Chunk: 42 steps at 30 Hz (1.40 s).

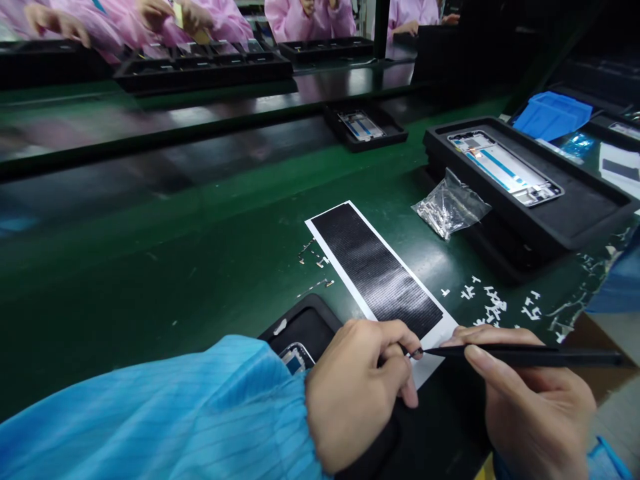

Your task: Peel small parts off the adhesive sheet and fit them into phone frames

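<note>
Black tweezers [520, 356] lie between the thumb and fingers of my right hand [540, 400], their tip pointing left. That tip meets the fingertips of my left hand [357, 387], which are pinched together around a tiny dark piece too small to name. Beneath both hands is the lower end of a white backing sheet [434, 368] that carries a black gridded strip [375, 267]. Partly hidden behind my left hand and sleeve, a black tray [313, 319] holds a phone frame [297, 358].
Tiny parts [320, 260] lie left of the sheet, white scraps [493, 303] to its right. A clear bag of small parts [450, 203] sits beside stacked black trays [595, 207] with a phone frame [505, 167] on top. Behind are a blue bin [550, 115] and people in pink sleeves.
</note>
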Motion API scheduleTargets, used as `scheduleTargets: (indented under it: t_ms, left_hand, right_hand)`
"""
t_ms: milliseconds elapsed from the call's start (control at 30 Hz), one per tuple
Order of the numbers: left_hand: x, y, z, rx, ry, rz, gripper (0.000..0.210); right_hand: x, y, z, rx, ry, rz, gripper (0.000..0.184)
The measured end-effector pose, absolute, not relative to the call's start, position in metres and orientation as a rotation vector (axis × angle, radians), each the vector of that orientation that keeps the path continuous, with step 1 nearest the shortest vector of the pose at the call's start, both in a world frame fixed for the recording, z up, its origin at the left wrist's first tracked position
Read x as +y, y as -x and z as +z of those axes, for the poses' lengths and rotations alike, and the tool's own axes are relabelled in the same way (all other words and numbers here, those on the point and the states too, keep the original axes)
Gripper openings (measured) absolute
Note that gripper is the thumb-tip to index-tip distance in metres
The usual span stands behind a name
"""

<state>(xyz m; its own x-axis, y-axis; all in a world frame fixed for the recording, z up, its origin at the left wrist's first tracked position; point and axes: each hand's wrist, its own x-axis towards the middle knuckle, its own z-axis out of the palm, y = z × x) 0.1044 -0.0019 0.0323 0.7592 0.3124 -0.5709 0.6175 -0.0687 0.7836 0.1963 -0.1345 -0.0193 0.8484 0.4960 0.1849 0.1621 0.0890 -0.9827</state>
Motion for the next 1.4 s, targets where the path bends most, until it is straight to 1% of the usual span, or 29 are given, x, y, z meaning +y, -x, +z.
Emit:
scheduleTargets:
  t_ms: [200,300,467,833,1100,1233,1400]
  left_hand:
    - [-0.0004,-0.1071,0.0329,0.767,-1.684,-0.314,0.024]
    - [-0.0008,-0.1059,0.0322,0.759,-1.714,-0.315,0.024]
    - [-0.0020,-0.1061,0.0343,0.751,-1.742,-0.335,0.024]
    - [-0.0010,-0.1061,0.0339,0.727,-1.750,-0.310,0.023]
    - [-0.0009,-0.1049,0.0310,0.717,-1.713,-0.295,0.019]
    - [-0.0017,-0.1064,0.0314,0.754,-1.712,-0.325,0.020]
    - [-0.0009,-0.1029,0.0300,0.702,-1.693,-0.261,0.021]
  right_hand:
    - [-0.1388,-0.1962,-0.0227,-0.598,1.510,0.266,0.005]
    - [-0.1396,-0.1971,-0.0225,-0.607,1.539,0.246,0.002]
    - [-0.1404,-0.2005,-0.0251,-0.687,1.546,0.254,0.006]
    - [-0.1446,-0.1988,-0.0257,-0.679,1.581,0.282,0.005]
    - [-0.1413,-0.2006,-0.0252,-0.685,1.579,0.282,0.005]
    - [-0.1416,-0.2000,-0.0231,-0.700,1.562,0.258,0.004]
    - [-0.1388,-0.1987,-0.0202,-0.657,1.506,0.284,0.005]
